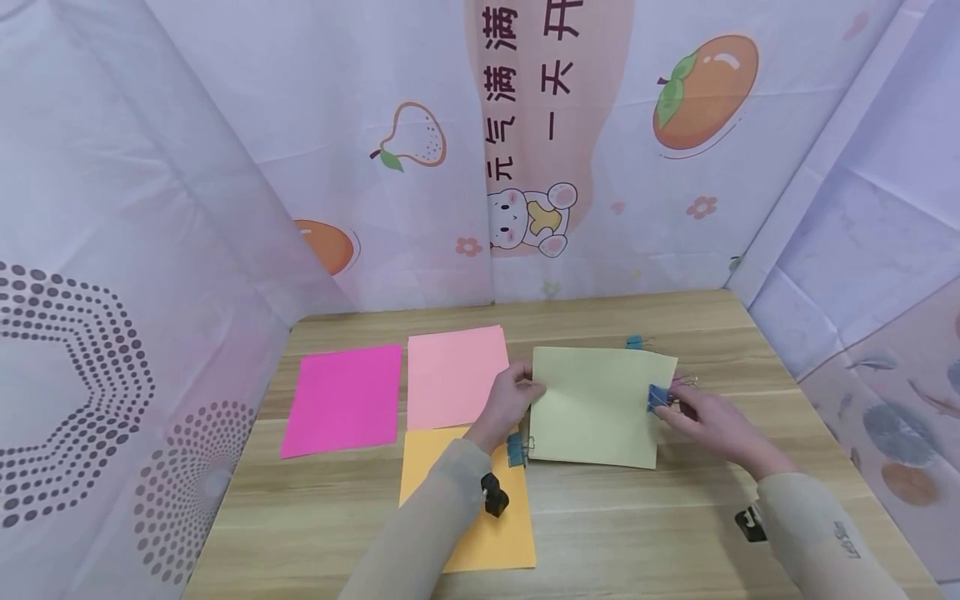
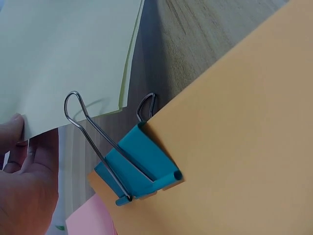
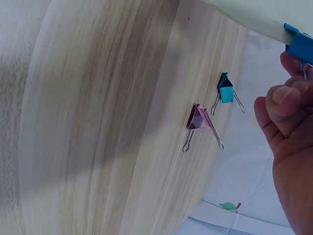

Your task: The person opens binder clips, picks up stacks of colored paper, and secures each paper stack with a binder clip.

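A pale yellow-green stack of paper [image 1: 592,404] is raised a little above the table between both hands. My left hand [image 1: 507,403] pinches its left edge between thumb and fingers, as the left wrist view also shows. At the opposite edge, my right hand [image 1: 708,423] grips a blue binder clip [image 1: 658,398] by its wire handles. The clip sits over the paper's right edge in the head view. Below the left hand, a teal binder clip [image 2: 139,164] bites the corner of the orange paper [image 2: 234,137], its wire loops standing up near the pale sheets.
Magenta paper [image 1: 345,400] lies at the left, with light pink paper [image 1: 456,375] beside it, above the orange sheets. Behind the right hand, a loose teal clip [image 3: 226,90] and a pink clip [image 3: 197,120] stand on the wooden table [image 3: 112,112]. Printed curtains enclose the table.
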